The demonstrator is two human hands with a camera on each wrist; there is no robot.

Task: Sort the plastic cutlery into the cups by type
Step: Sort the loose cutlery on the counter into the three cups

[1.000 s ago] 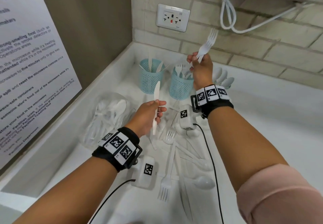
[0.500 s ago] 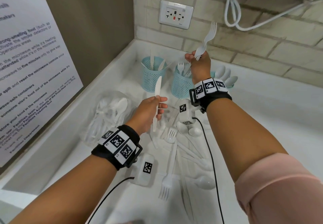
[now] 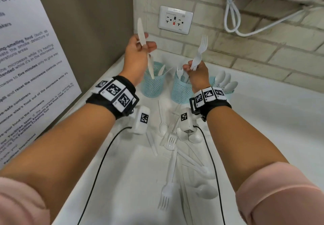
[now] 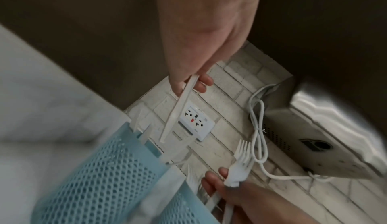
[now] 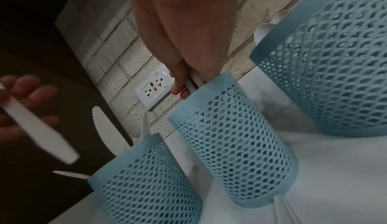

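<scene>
My left hand (image 3: 145, 45) pinches a white plastic knife (image 3: 140, 29), blade up, its handle end hanging over the mouth of the left blue mesh cup (image 3: 152, 88), which holds knives. In the left wrist view the knife (image 4: 178, 108) hangs from my fingertips above that cup (image 4: 100, 181). My right hand (image 3: 192, 67) grips a white fork (image 3: 202, 48), tines up, just above the middle cup (image 3: 181, 93), which holds forks. The right wrist view shows the fork's handle (image 5: 191, 84) at the middle cup's rim (image 5: 209, 85). A third cup (image 3: 228, 94) with spoons (image 3: 224, 80) stands at the right.
Loose forks (image 3: 168, 181), spoons (image 3: 206, 190) and knives lie piled on the white counter (image 3: 271, 128) in front of the cups. A brick wall with a socket (image 3: 175, 20) and a looped white cable (image 3: 233, 14) rises behind. A notice panel (image 3: 26, 67) stands at the left.
My left hand has lifted the knife from above the pile up and back to over the left cup. The right hand with the fork stays over the middle cup, slightly lower.
</scene>
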